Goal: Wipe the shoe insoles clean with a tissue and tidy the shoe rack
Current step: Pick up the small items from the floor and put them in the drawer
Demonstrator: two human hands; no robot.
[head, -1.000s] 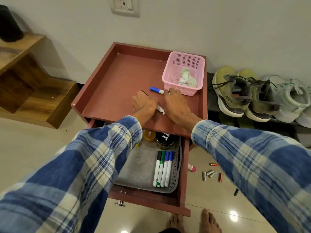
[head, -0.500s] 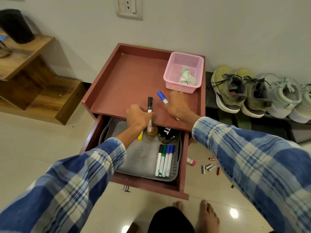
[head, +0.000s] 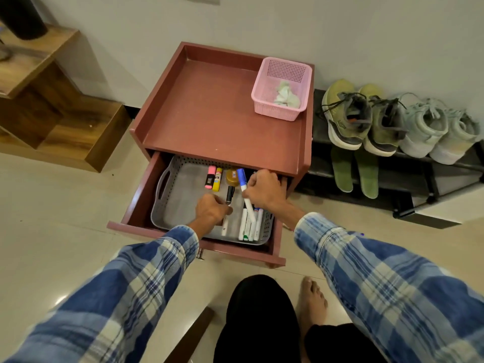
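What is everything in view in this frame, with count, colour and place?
cabinet: 1, reddish-brown, against the wall, drawer open
basket: 1, pink, cabinet top, back right
tissue: 1, white, crumpled in the basket
tray: 1, grey, in the drawer
highlighters: 2, pink and yellow, back of tray
round container: 1, brownish, beside the highlighters
loose markers: several, white-bodied, tray's right side
shoe rack: 1, black, right of cabinet
olive sneakers: 2, olive green, rack's top tier
pale sneakers: 2, pale grey-green, right of olive pair
insoles: 2, green, leaning below the olive sneakers
wooden shelf: 1, brown, left by wall
left hand: 1, holds black-capped marker over tray
right hand: 1, holds blue-capped marker over tray
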